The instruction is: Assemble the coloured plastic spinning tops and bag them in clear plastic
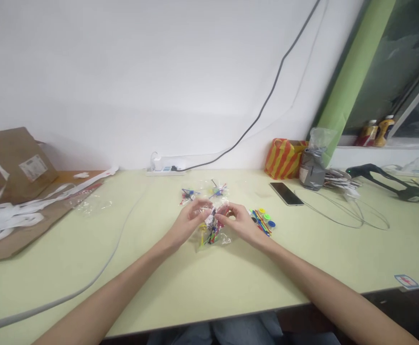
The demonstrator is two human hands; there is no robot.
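Observation:
My left hand [189, 220] and my right hand [241, 221] meet over the table, fingertips pinched close together. Between them is a clear plastic bag [212, 235] of small coloured parts, and both hands appear closed on its upper part. The fingers partly hide a small white and dark piece there. Just right of my right hand lie coloured sticks [262, 223] in blue, red and yellow, with round discs [271, 224] beside them. Behind the hands are two more clusters of small coloured parts, one at the left [188, 194] and one in clear wrapping [217, 189].
A black phone [286, 193] lies at the right, near a thin cable and a black handled device [385, 179]. A striped bag [283, 158] and a grey package [312, 167] stand by the wall. Brown paper packaging [18, 167] covers the left; a power strip [166, 171] sits behind.

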